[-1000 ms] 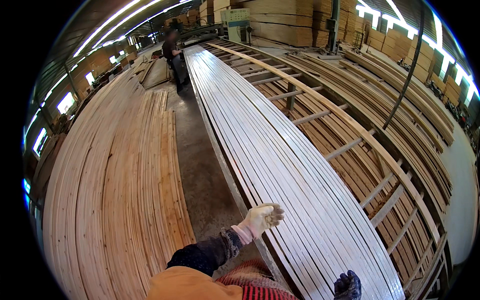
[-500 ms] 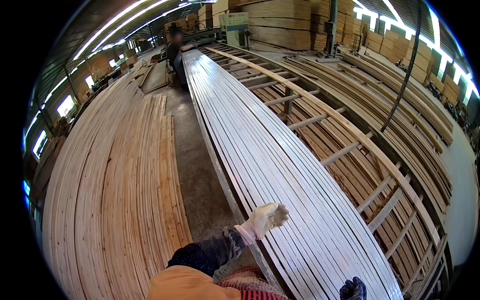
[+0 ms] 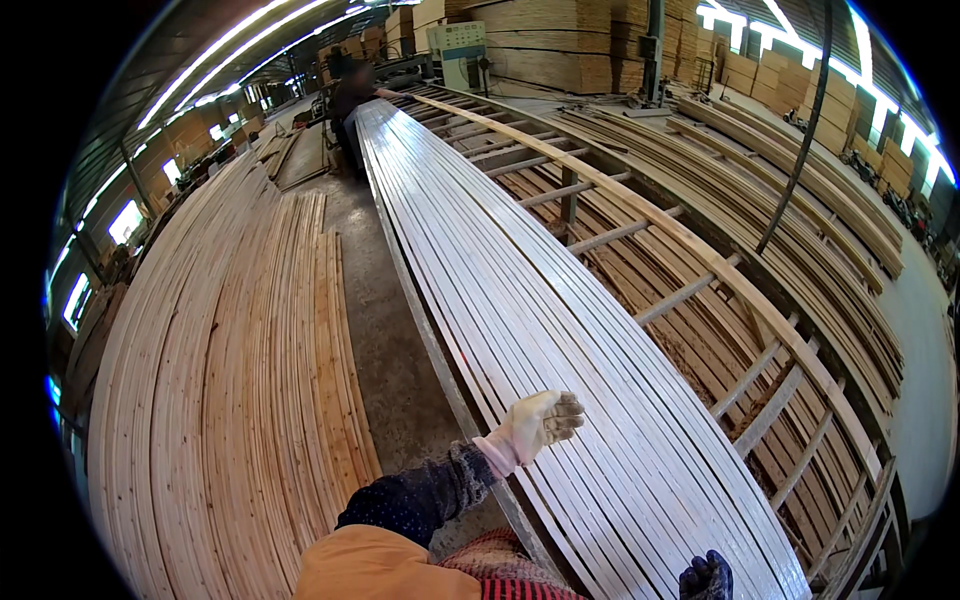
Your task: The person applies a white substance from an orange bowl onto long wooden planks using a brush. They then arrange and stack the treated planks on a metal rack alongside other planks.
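My left hand (image 3: 543, 425), in a pale glove with a pink cuff, reaches over a long bed of narrow, pale, shiny strips (image 3: 570, 340) lying side by side. Its fingers are loosely bent, palm turned to the right, with nothing in them. I cannot tell whether it touches the strips. At the lower edge, by the near right end of the strips, my right hand (image 3: 706, 577) shows in a dark blue glove. Its fingers are curled but apart, nothing visible in them; the rest is cut off.
A person (image 3: 352, 100) stands at the strips' far end. Rows of wooden boards (image 3: 230, 380) lie on the left, beyond a concrete aisle (image 3: 395, 395). To the right runs a rung frame (image 3: 690, 288) over more timber. A control cabinet (image 3: 460, 55) and stacked lumber (image 3: 545, 45) stand behind.
The far person leans further toward the frame on the right, an arm stretched out. My left hand has shifted slightly, its fingers turned a little more into view. The view has moved slightly.
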### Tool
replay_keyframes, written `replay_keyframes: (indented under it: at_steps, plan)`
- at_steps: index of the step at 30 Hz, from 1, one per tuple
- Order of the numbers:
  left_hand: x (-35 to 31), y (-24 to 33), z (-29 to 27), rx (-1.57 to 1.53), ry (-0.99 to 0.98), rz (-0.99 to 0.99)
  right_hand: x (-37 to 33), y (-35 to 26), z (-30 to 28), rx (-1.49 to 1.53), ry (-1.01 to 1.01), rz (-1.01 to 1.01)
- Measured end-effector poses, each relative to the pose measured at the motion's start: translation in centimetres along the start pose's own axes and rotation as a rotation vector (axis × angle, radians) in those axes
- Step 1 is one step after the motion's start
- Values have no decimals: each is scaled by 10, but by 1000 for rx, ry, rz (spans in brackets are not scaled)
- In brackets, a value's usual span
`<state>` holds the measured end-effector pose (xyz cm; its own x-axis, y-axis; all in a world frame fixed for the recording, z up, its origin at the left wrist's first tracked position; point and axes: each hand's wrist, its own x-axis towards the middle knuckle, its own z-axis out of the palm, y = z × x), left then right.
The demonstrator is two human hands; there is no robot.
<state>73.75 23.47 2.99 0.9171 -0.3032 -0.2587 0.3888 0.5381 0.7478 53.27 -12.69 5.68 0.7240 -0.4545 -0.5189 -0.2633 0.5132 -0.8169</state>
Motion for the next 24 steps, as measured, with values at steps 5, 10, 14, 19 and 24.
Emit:
replay_keyframes:
  at_steps: [5, 10, 14, 19, 24]
  plan:
    - [-1, -1, -2, -26, 37, 14, 7, 3, -5, 1, -27, -13]
    - [-3, 3, -6, -23, 78, 15, 14, 1, -9, -36, -14, -17]
    - [-6, 9, -1, -24, 119, 12, 11, -4, -11, -38, -31, -36]
    - [-1, 13, 5, -13, 31, 59, 10, -11, -20, -48, -23, -74]
    - [3, 16, 11, -1, 128, 57, 14, -24, -9, -126, 41, -140]
